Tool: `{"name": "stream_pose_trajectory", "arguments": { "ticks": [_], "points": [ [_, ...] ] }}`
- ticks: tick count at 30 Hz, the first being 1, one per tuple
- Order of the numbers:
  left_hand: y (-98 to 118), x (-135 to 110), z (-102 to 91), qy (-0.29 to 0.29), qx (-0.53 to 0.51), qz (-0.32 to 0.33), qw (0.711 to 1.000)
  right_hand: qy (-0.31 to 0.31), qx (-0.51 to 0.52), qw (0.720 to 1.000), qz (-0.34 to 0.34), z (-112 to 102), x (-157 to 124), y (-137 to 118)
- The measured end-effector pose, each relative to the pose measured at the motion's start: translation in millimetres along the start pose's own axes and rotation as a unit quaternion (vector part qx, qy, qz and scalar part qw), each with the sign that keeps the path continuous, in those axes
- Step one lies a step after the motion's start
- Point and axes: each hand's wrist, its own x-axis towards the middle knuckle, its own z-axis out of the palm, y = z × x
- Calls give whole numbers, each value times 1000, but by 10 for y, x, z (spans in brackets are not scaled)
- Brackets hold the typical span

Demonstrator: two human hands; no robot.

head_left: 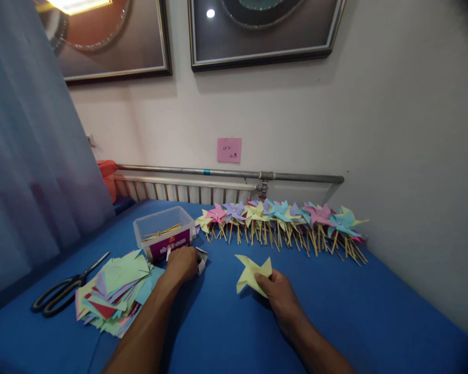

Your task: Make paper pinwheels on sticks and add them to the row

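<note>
A pale yellow paper pinwheel (253,274), its blades folded in to the centre and without a stick, is pinched between the thumb and fingers of my right hand (278,291). My left hand (183,263) reaches down at a small white box (202,259) in front of the plastic tub; its fingers are hidden from view there. The clear tub (142,231) with a purple label holds several thin wooden sticks (161,232). Beside my left forearm lies a loose pile of cut coloured paper (117,288).
Black-handled scissors (68,288) lie left of the paper. A row of finished pinwheels on sticks (281,221) runs along the back of the blue table (335,317). Behind it are a radiator (183,192), a metal pipe (308,177) and the wall. A curtain (35,156) hangs at left.
</note>
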Motion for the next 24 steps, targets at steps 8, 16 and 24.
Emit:
{"name": "stream_pose_trajectory", "arguments": {
  "ticks": [8, 16, 24],
  "points": [
    [-18, -30, -39, -17, -87, 53, 995, 10, -15, 1000, -3, -10, -26, -36],
    [-5, -17, -15, -27, -67, 41, 997, 7, -17, 1000, -2, 2, -50, -59],
    [46, -6, 20, -4, -24, 28, 999, 6, -9, 1000, 4, -7, -30, -35]
  ]
}}
